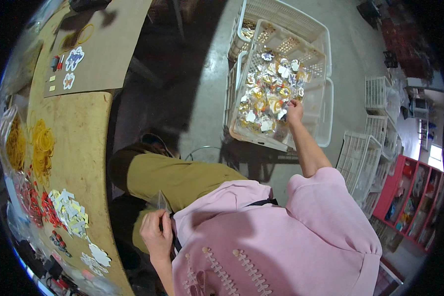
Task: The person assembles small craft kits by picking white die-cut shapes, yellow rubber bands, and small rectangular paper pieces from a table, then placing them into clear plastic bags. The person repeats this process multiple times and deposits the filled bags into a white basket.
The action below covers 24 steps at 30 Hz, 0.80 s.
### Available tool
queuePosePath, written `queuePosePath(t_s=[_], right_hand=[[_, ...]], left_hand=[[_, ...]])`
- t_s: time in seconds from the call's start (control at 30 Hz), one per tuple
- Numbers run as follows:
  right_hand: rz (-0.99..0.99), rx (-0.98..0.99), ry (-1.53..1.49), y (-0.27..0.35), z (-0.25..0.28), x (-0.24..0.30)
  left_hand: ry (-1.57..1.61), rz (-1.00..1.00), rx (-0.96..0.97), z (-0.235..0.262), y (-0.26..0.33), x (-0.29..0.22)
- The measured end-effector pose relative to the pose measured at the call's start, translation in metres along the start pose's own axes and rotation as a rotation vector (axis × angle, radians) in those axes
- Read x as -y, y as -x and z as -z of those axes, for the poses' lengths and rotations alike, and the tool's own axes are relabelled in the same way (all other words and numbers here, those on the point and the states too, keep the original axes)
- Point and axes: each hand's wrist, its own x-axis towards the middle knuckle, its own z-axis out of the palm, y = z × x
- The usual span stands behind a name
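Note:
My right hand [295,112] reaches out over a pale perforated plastic crate [246,135], at the right edge of a heap of small clear packets [266,93]. The packets show white cut-out shapes and yellow and orange pieces. The fingers of that hand are curled together; what they hold, if anything, is too small to make out. Close to my lap, my left hand [157,233] is closed, and a pointed corner of a clear plastic bag [162,201] sticks up from it.
Left of me, a wooden table [84,148] carries yellow rings [42,148], red pieces [49,209], pale paper slips [69,212] and a brown board [103,59] with cut-outs. More crates [357,155] and a red shelf [409,197] stand right. The packet crate rests on other crates.

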Motion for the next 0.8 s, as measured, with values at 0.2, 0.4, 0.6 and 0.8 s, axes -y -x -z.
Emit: queuePosePath(t_s=[0.2,0.4,0.6,0.8], right_hand=[[-0.105,0.329,-0.555,-0.008,-0.022,0.041],[-0.529,0.482,-1.031,0.004,-0.041,0.123],[-0.415,0.553,-0.592,0.032,-0.048,0.078],[-0.301,0.532,-0.406,0.034,-0.041,0.049]], left_hand=[[0.023,-0.029,0.007,-0.005,-0.002,0.0],[0.013,0.012,-0.004,-0.001,0.003,0.001],[0.046,0.037,0.005,-0.005,0.007,0.0],[0.074,0.018,0.038,-0.007,0.002,0.001]])
